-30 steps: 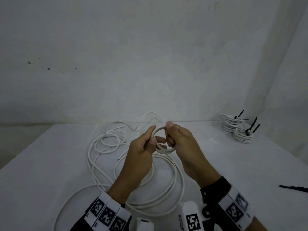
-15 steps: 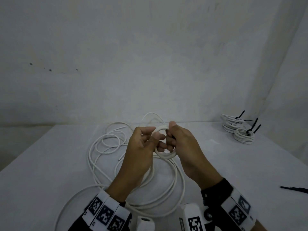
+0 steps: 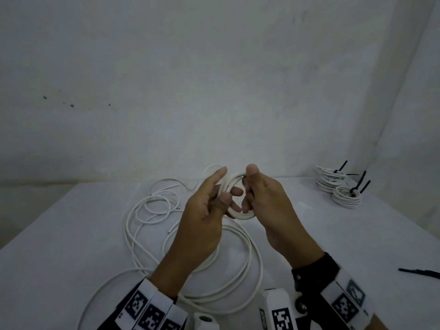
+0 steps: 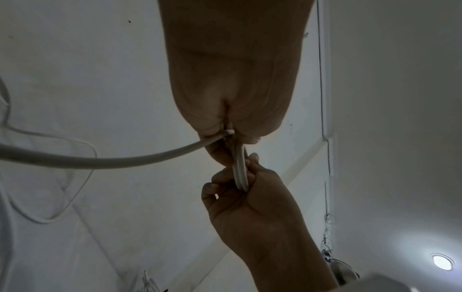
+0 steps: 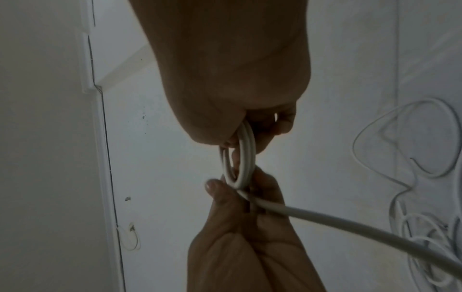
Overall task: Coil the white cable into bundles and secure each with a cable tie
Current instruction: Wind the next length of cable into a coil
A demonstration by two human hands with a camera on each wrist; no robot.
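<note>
A small coil of white cable (image 3: 240, 214) is held up above the table between both hands. My left hand (image 3: 214, 198) grips its left side, with the index finger stretched along the top. My right hand (image 3: 257, 191) pinches the right side, thumb on top. In the left wrist view the coil (image 4: 240, 173) runs from my left hand (image 4: 230, 138) into the right hand (image 4: 240, 189). From the right wrist, the coil (image 5: 241, 158) shows two or three turns, and a loose strand (image 5: 350, 223) leads off to the slack cable (image 3: 147, 210) lying looped on the table.
Two finished cable bundles (image 3: 338, 186) with black ties lie at the table's far right corner. A loose black cable tie (image 3: 421, 273) lies near the right edge. Walls close in behind and to the right. The white table (image 3: 59, 234) carries the slack loops in front of me.
My left hand has shifted around the coil, its index finger now stretched along the top. The coil has turned slightly and the hands sit a little higher. The right hand keeps its pinch.
</note>
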